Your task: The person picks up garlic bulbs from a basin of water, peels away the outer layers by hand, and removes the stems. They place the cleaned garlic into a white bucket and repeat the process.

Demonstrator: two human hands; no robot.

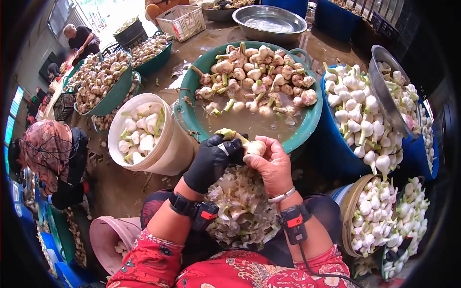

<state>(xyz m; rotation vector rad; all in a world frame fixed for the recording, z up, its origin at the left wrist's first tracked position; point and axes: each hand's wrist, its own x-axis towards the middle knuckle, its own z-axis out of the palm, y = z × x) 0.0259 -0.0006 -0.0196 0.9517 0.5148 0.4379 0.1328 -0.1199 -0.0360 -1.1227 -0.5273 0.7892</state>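
My left hand (211, 162), in a black glove, is closed round the green stem of a garlic bulb (254, 148). My right hand (274, 168), bare, has its thumb and fingers pressed on the bulb itself. Both hands hold this one bulb over the near rim of a green basin (314, 117). In the basin, unpeeled garlic bulbs (254, 74) with short stems lie heaped in murky water. Below my hands, a pile of garlic skins (240, 206) sits between my knees.
A white bucket (165, 153) with peeled garlic stands left of the basin. Blue tubs (331, 144) of white bulbs and a tilted bucket (348, 216) crowd the right. A metal bowl (269, 36) and a plastic crate (181, 23) are behind. Other people (43, 144) sit at left.
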